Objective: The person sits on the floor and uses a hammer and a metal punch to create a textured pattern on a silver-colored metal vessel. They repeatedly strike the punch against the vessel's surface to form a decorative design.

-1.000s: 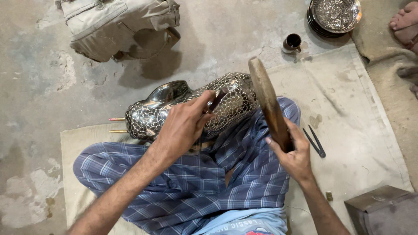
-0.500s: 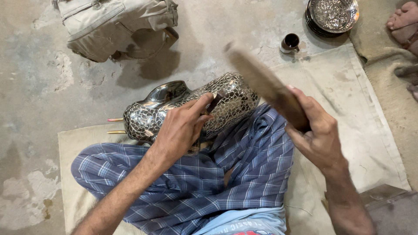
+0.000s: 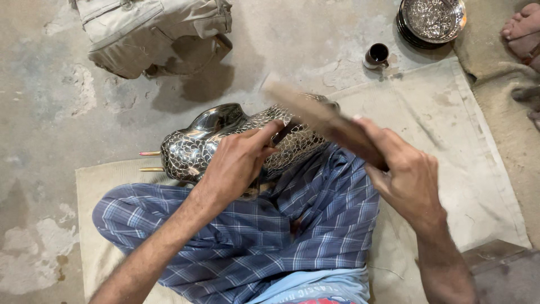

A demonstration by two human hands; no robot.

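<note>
A dark metal vessel point(image 3: 197, 143) with a fine scale pattern lies on its side across my lap. My left hand point(image 3: 239, 160) rests on it and pinches a thin dark punch point(image 3: 284, 130) against its patterned wall. In my right hand point(image 3: 408, 177) is a flat wooden mallet point(image 3: 315, 115), blurred, angled down to the left over the punch end and the vessel. My legs in blue checked trousers point(image 3: 253, 236) are crossed under the work.
I sit on a beige cloth point(image 3: 450, 129) on a concrete floor. A khaki bag point(image 3: 152, 31) lies at top left. A small dark cup point(image 3: 377, 55) and stacked engraved metal plates point(image 3: 430, 19) sit at top right, by another person's foot point(image 3: 523, 28). A wooden box point(image 3: 500, 270) is at lower right.
The mallet has swung from upright at my right knee down and leftward over the punch. My right hand moved with it. The left hand and vessel stayed put.
</note>
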